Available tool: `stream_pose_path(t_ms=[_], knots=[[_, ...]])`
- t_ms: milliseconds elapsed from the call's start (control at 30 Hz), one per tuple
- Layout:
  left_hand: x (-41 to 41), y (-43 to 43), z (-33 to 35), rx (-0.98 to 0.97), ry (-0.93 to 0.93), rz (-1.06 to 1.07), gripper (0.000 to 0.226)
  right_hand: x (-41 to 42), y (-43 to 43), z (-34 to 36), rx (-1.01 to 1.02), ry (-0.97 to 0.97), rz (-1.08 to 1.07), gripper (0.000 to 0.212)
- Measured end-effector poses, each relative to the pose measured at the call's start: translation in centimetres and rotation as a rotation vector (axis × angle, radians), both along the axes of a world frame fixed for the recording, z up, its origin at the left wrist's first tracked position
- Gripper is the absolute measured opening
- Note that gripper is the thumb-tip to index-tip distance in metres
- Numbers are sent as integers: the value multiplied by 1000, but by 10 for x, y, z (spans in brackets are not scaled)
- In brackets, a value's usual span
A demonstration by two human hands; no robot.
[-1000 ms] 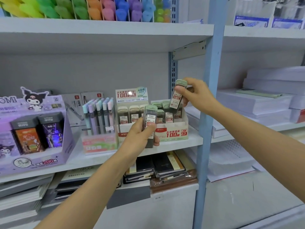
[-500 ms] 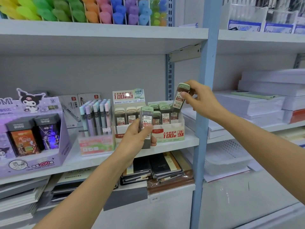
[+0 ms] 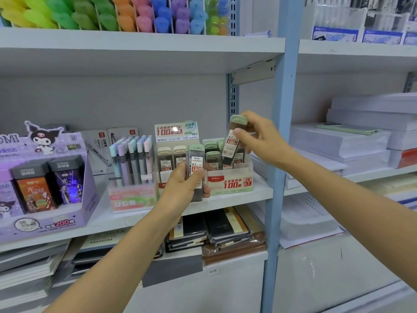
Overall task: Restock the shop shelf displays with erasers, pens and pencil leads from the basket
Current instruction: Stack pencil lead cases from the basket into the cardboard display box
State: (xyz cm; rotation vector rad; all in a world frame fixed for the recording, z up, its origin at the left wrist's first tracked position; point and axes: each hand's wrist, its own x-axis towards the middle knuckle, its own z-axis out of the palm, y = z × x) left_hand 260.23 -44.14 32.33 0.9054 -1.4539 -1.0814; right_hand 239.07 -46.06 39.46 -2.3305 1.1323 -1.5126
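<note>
My left hand (image 3: pixel 184 185) grips a small stack of green-capped pencil lead cases (image 3: pixel 195 171) upright in front of the middle shelf. My right hand (image 3: pixel 259 137) pinches one more lead case (image 3: pixel 232 141), tilted, just above the 0.7 lead display box (image 3: pixel 230 180). That box holds several green-capped cases. Beside it on the left stands a 0.5 lead display box (image 3: pixel 171 154) with beige-capped cases. The basket is not in view.
A pastel mechanical pencil display (image 3: pixel 132 172) and a purple cartoon lead box (image 3: pixel 45 184) stand to the left on the shelf (image 3: pixel 259 193). A blue upright post (image 3: pixel 278 154) rises right of the boxes. Paper reams (image 3: pixel 361 141) fill the right bay; notebooks lie below.
My right hand has moved the single lead case left and down, closer over the 0.7 box. My left hand has held its cases in nearly the same place.
</note>
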Motion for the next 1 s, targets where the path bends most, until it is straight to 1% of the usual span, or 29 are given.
stream_pose_path(t_ms=[100, 267, 367, 467, 600, 667, 733, 800, 833, 900, 933, 1000], knots=[[0, -1, -1, -12, -16, 1, 16, 12, -7, -10, -22, 152, -59, 12], [2, -4, 1, -22, -16, -25, 13, 24, -24, -20, -100, 271, -94, 16], [4, -4, 1, -24, -1, -40, 14, 28, -33, -25, -40, 330, -122, 19], [5, -3, 1, -19, 17, -51, 15, 30, -36, -31, -6, 303, -133, 34], [8, -2, 2, -15, 54, -49, 13, 31, -38, -38, -161, 356, -257, 23], [10, 0, 3, -15, 42, -49, 12, 31, -36, -36, -144, 314, -302, 26], [12, 2, 3, -32, 7, -64, 11, 33, -29, -31, -95, 162, -221, 31], [12, 5, 4, -50, -21, -96, 14, 36, -18, -24, -8, 1, -48, 34], [12, 7, 5, -57, -36, -107, 17, 39, -12, -20, 57, -24, 36, 36], [11, 10, 6, -64, -68, -105, 20, 46, -3, -18, 181, 34, 162, 38], [10, 11, 6, -62, -76, -97, 22, 49, 0, -19, 230, 63, 206, 36], [9, 14, 7, -51, -77, -84, 26, 52, 3, -21, 281, 42, 260, 30]])
